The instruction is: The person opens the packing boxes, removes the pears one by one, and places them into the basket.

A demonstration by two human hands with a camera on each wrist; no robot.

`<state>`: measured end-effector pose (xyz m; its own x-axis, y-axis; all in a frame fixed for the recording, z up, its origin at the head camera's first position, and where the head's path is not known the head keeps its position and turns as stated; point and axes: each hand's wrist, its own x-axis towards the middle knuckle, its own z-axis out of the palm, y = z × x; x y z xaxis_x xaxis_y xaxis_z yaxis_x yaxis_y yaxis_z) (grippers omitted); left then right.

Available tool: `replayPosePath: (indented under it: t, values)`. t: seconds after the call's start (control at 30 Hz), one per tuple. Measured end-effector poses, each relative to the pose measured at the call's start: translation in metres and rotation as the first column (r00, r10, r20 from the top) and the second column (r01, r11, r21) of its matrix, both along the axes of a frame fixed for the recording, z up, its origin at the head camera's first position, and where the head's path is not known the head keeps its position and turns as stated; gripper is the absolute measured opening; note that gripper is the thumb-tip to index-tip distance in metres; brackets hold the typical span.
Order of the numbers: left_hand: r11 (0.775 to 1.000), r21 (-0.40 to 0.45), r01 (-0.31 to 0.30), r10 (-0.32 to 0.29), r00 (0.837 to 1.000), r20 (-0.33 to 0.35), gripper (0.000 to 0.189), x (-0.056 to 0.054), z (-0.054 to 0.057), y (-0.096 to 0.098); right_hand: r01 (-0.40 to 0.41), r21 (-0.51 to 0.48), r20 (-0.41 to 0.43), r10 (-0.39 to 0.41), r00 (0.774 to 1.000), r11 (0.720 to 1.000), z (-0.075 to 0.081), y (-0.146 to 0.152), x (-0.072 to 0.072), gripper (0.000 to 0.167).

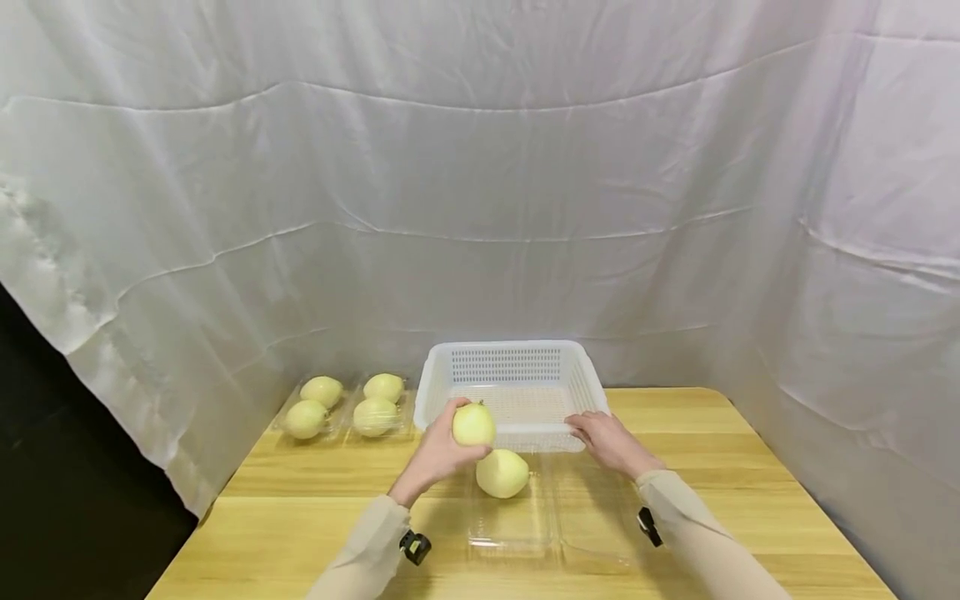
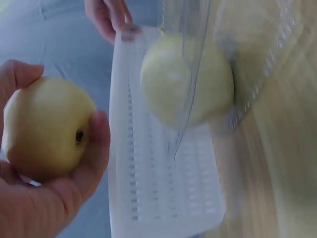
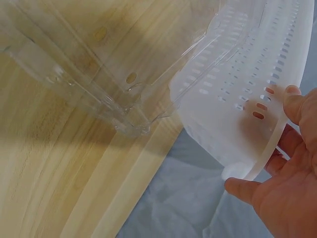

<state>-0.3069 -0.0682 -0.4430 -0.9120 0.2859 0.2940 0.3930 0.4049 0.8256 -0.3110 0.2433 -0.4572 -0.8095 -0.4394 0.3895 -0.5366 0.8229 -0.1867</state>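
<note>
My left hand (image 1: 437, 454) holds a round, pale yellow pear (image 1: 473, 424) over the near left part of a white plastic basket (image 1: 587, 375). In the left wrist view, fingers and thumb curve round this pear (image 2: 47, 129), whose dark end pit shows. My right hand (image 1: 611, 442) grips the basket's rim near its front right corner, thumb and fingers on either side in the right wrist view. Just in front of the basket, another pear (image 1: 502, 474) sits in the left half of an open clear plastic clamshell box (image 1: 517, 546). No fruit shows in the basket.
Left of the basket stand two clear boxes, each with two pears (image 1: 306, 419) (image 1: 376, 417). The wooden table (image 1: 697, 450) backs onto grey-white curtains (image 1: 517, 250). The clamshell's lid half (image 1: 596, 517) lies to the right.
</note>
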Motion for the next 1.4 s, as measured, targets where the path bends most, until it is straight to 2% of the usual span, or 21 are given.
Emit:
replayPosePath:
  t: [0.1,0.23,0.4,0.5,0.57,0.77,0.9,1.03,1.17,1.23,1.4]
  values:
    - [0.997,-0.029,-0.067,0.065,0.996,-0.063,0.073,-0.004,0.003,-0.002,-0.001,0.001,-0.006,0.001,1.0,1.0,0.0,-0.001,0.0,0.022]
    - [0.99,-0.027,-0.142,0.137,0.983,-0.126,0.074,-0.014,0.004,-0.003,0.01,0.001,-0.018,-0.01,1.0,1.0,-0.001,-0.001,-0.001,0.022]
    - [0.98,-0.024,-0.197,0.189,0.966,-0.176,0.089,-0.025,0.001,-0.004,0.013,0.004,-0.039,-0.013,0.999,1.0,-0.002,-0.001,0.0,0.021]
    - [0.976,-0.053,-0.212,0.194,0.952,-0.236,0.095,-0.033,-0.003,-0.006,0.017,0.002,-0.048,-0.017,0.999,1.0,-0.003,-0.001,0.0,0.021]
    - [0.97,-0.083,-0.227,0.194,0.936,-0.295,0.092,-0.038,-0.006,-0.007,0.021,-0.002,-0.05,-0.021,0.999,1.0,-0.003,-0.001,0.0,0.021]
    - [0.951,-0.164,-0.263,0.16,0.871,-0.464,0.06,-0.052,-0.017,-0.012,0.028,0.006,-0.05,-0.028,0.998,1.0,-0.004,-0.002,0.001,0.021]
    - [0.947,-0.184,-0.262,0.138,0.853,-0.504,0.045,-0.059,-0.022,-0.012,0.028,0.005,-0.063,-0.028,0.998,1.0,-0.003,-0.002,0.002,0.019]
    - [0.93,-0.235,-0.282,0.126,0.847,-0.517,0.043,-0.063,-0.027,-0.011,0.026,0.007,-0.061,-0.026,0.998,1.0,-0.003,-0.002,0.004,0.02]
    - [0.906,-0.308,-0.291,0.1,0.853,-0.513,0.042,-0.067,-0.028,-0.009,0.03,0.009,-0.055,-0.03,0.998,1.0,-0.004,-0.002,0.004,0.02]
    - [0.894,-0.348,-0.282,0.082,0.867,-0.492,0.04,-0.068,-0.027,-0.008,0.035,0.006,-0.058,-0.034,0.998,0.999,-0.004,-0.002,0.004,0.019]
    - [0.852,-0.475,-0.219,0.036,0.931,-0.363,0.037,-0.073,-0.02,-0.007,0.03,0.01,-0.069,-0.029,0.997,1.0,-0.005,-0.002,0.002,0.019]
